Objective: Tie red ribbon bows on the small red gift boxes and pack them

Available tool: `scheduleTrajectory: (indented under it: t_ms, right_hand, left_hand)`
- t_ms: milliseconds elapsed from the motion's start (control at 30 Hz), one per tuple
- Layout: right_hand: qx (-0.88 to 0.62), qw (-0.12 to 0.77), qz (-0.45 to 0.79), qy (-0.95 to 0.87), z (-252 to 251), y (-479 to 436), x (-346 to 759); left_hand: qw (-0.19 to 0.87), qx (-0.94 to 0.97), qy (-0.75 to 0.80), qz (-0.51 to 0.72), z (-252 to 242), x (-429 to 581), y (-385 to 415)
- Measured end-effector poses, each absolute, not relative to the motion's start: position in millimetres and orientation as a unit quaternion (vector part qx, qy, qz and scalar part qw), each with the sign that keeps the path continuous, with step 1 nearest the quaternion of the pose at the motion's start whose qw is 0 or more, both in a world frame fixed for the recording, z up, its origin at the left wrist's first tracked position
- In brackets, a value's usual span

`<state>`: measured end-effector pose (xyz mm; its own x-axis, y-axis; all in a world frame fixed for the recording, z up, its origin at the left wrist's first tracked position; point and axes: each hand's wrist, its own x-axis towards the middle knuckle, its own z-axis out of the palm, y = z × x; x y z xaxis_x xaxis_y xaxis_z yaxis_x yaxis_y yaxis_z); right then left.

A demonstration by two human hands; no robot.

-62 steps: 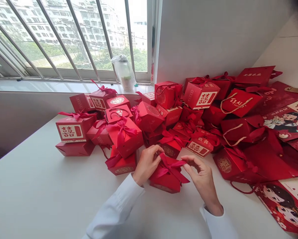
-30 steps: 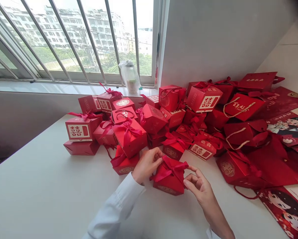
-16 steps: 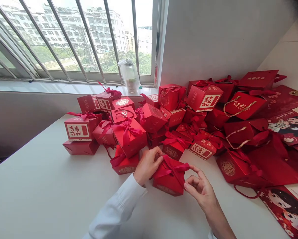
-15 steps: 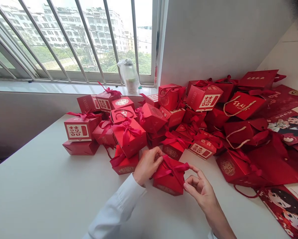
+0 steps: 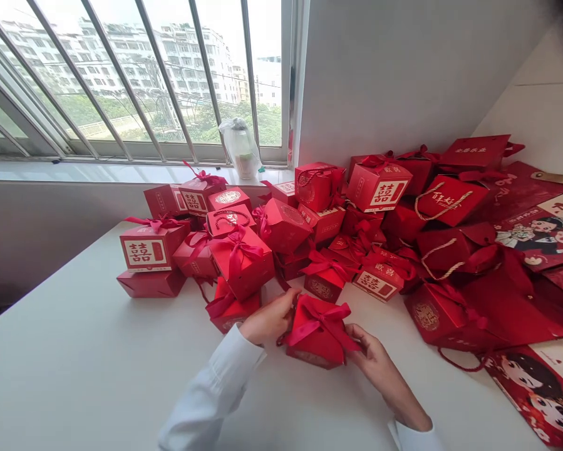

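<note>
A small red gift box (image 5: 315, 338) with a red ribbon bow on top sits on the white table (image 5: 84, 369) in front of me. My left hand (image 5: 267, 321) grips its left side, fingers curled at the top corner. My right hand (image 5: 374, 362) cups its right side, fingers tucked against the box below the ribbon's tail. Both sleeves are white.
A heap of red gift boxes (image 5: 243, 260) with ribbons and gold characters fills the table behind, running to the wall. Red paper bags (image 5: 445, 197) with rope handles and printed cards (image 5: 539, 388) lie at the right. A wrapped jar (image 5: 241, 150) stands on the windowsill.
My right hand has let go of the ribbon end and dropped down against the box's right side. My left hand slid a little lower on the left side. The box stays put.
</note>
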<state>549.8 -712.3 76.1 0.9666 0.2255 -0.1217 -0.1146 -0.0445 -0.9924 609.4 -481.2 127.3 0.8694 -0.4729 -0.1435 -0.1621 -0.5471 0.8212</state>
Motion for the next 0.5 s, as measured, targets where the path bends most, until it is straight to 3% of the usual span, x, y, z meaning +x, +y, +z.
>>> scheduleTrajectory:
  t_ms: [133, 333, 500]
  right_hand:
    - [-0.663, 0.737, 0.128, 0.037, 81.5, -720.2, 547.9]
    - [-0.471, 0.867, 0.117, 0.109, 109.6, -741.9, 549.6]
    - [-0.421, 0.892, 0.102, 0.124, 139.9, -748.9, 546.3]
  left_hand:
    - [0.425, 0.866, -0.184, -0.188, 128.1, 609.1, -485.4]
    - [0.414, 0.877, -0.157, -0.187, 145.1, 604.9, -483.8]
    - [0.606, 0.754, -0.094, -0.234, 181.4, 590.7, -472.2]
